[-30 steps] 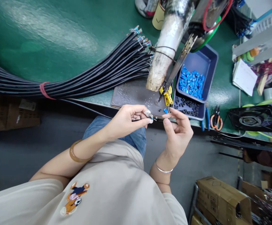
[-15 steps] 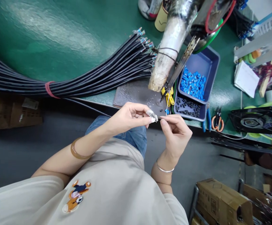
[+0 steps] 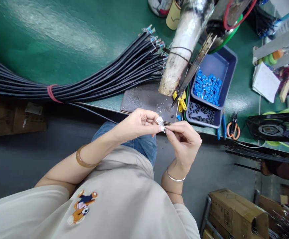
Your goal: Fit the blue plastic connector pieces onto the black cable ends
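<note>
My left hand pinches a small piece wrapped in whitish, shiny material just off the table's front edge. My right hand is closed at the fingertips, meeting the right end of that piece. What sits between the right fingertips is too small to make out. Above the hands lies a dark mat with small white specks and a blue part. Behind it rests a fanned bundle of black cables, tied with a red band, with coloured wires at the cut ends.
A wrapped pipe slants down over the mat near yellow-handled cutters. To the right are stacked trays of blue and black parts, blue-handled pliers, orange-handled cutters and a black fan.
My right fingertips have moved left, closer to my left ones, and the whitish piece is tilted more upright. The view has shifted slightly.
</note>
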